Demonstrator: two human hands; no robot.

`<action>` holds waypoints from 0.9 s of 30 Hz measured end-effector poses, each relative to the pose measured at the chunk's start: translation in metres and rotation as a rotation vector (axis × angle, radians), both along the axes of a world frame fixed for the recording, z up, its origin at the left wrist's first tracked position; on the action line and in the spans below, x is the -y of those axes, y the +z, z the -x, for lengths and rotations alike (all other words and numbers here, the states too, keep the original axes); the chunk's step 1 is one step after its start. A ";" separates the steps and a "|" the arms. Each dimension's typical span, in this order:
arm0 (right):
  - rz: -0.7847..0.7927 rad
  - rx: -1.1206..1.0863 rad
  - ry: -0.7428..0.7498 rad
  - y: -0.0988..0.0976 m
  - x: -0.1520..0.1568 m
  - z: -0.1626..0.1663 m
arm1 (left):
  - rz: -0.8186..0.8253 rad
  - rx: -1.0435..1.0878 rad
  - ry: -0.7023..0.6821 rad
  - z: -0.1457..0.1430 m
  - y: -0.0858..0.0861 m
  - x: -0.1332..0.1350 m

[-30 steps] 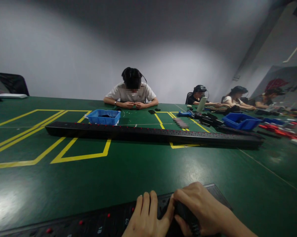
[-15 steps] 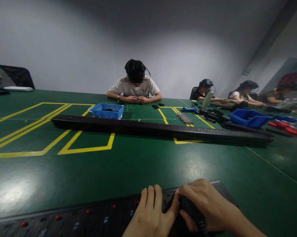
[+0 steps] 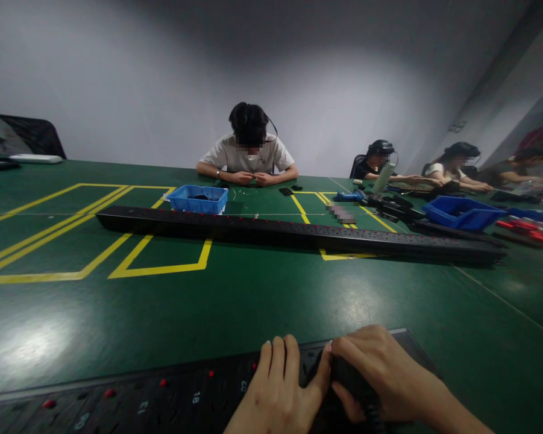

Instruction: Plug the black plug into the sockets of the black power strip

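A long black power strip (image 3: 172,401) with red dots and printed numbers runs along the table's near edge. My left hand (image 3: 275,392) lies across it, several fingers stretched side by side toward the far edge and the thumb side spread to the right. Next to it, my right hand (image 3: 384,374) is closed around a black plug-like piece (image 3: 350,377) with a ribbed, cord-like end that hangs toward me. The left hand's outstretched tip meets the right fingertips at the piece's far end. My hands cover most of the piece and its contact with the strip.
A second long black strip (image 3: 271,232) lies across the green table (image 3: 163,313). Behind it are a blue bin (image 3: 199,200) and a person (image 3: 248,150) seated opposite. To the right stand a larger blue bin (image 3: 463,214), black parts, red items and several other people.
The view has shifted slightly, so the table things appear a little higher and farther right. Both hands keep nearly the same hold and place on the near strip.
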State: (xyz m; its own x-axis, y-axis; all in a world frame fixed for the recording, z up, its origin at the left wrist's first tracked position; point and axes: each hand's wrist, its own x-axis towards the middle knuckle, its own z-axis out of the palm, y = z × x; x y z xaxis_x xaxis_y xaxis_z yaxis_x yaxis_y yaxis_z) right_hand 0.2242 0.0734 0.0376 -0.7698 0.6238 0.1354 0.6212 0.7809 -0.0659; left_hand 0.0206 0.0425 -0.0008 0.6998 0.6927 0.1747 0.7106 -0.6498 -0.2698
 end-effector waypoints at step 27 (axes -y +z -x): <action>-0.024 -0.010 0.004 -0.006 0.000 -0.002 | 0.062 -0.001 -0.007 0.001 0.005 0.001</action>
